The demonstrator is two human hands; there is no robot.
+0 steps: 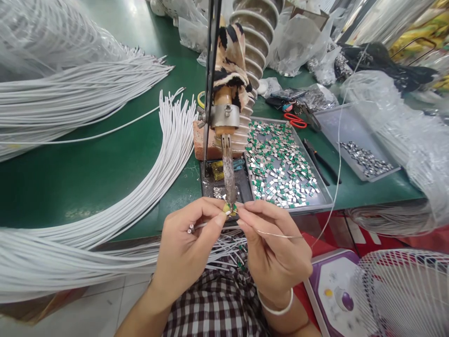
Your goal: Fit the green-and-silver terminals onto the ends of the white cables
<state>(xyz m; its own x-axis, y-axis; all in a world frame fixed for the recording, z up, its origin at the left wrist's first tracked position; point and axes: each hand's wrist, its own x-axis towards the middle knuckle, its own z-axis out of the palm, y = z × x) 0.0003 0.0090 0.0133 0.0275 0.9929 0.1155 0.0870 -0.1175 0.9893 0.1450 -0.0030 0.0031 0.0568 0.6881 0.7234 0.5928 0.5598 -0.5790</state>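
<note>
Just hands (231, 243) on thin wire (280, 235)

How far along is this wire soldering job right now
Done: a few wires lie in the lap. In hand: the left hand pinches a wire end at the iron tip, while the right hand feeds thin solder. Left: a large wire bundle and a tray of small parts.

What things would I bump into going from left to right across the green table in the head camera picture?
White wires → soldering iron → tray of little green parts → black pliers → second tray with silver bits.
</note>
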